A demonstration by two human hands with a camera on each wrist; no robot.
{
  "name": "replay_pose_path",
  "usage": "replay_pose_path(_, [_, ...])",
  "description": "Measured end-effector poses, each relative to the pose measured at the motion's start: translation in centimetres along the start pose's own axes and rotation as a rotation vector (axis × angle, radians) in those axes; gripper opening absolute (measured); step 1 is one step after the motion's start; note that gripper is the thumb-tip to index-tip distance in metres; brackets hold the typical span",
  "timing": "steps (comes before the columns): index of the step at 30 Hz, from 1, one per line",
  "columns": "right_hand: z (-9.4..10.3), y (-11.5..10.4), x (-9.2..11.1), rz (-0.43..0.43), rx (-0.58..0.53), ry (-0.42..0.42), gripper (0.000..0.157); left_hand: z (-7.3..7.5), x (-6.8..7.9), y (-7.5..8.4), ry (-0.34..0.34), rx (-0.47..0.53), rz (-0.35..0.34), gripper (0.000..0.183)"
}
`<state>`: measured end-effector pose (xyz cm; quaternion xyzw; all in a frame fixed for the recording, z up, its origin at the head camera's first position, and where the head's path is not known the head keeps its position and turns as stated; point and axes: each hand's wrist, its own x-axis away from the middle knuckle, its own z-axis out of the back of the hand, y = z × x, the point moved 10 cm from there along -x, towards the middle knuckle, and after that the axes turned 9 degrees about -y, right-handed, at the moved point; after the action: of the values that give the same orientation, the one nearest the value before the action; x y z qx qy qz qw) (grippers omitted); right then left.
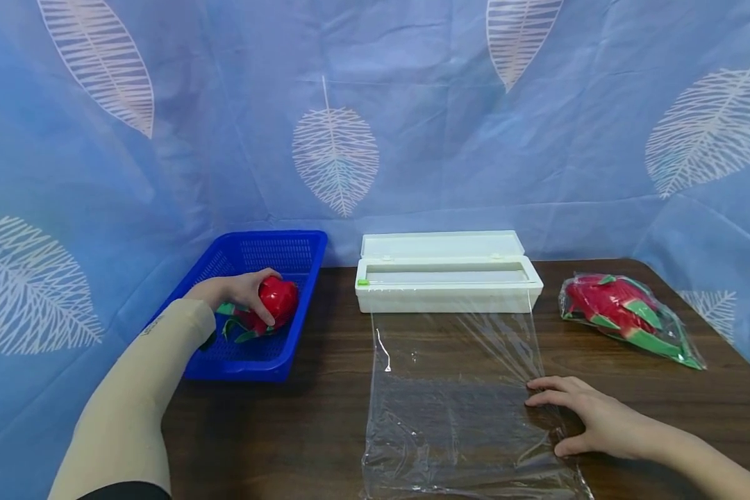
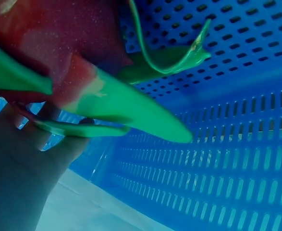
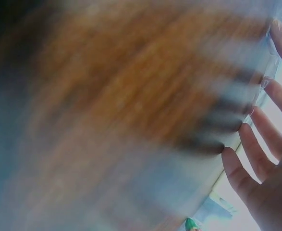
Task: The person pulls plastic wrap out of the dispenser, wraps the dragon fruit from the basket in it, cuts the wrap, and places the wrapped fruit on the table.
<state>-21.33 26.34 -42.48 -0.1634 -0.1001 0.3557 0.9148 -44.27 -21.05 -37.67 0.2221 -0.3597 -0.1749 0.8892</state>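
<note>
Inside the blue plastic basket (image 1: pixel 278 251), my left hand (image 1: pixel 240 288) grips a red dragon fruit (image 1: pixel 281 302) with green leaf tips, thumb and fingers curved round its side. Its green tips (image 2: pixel 136 108) point out over the slotted basket wall in the left wrist view. A sheet of clear plastic wrap (image 1: pixel 450 417) lies drawn out over the table from a white wrap dispenser (image 1: pixel 450 300). At the sheet's right edge, my right hand (image 1: pixel 600 417) rests its spread fingertips on the film. In the right wrist view the fingertips (image 3: pixel 229 156) meet the brown tabletop.
A second dragon fruit (image 1: pixel 619 305), wrapped in clear film, lies at the right on the dark wooden table (image 1: pixel 312 430). The dispenser's lid (image 1: pixel 440 244) stands raised at the back. A blue leaf-patterned cloth (image 1: pixel 412 139) hangs close behind the table.
</note>
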Motion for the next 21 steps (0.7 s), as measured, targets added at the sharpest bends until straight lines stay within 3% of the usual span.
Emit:
replay_pose_path(4, [0.15, -0.1, 0.04, 0.004, 0.005, 0.012, 0.058, 0.25, 0.31, 0.21, 0.01, -0.041, 0.009, 0.092])
replay_pose_path(12, [0.04, -0.09, 0.03, 0.005, -0.004, 0.009, 0.057, 0.16, 0.6, -0.26, 0.006, -0.006, 0.045, 0.09])
replay_pose_path(21, [-0.2, 0.06, 0.08, 0.0, -0.016, -0.009, 0.057, 0.56, 0.35, -0.58, 0.082, -0.076, 0.004, 0.085])
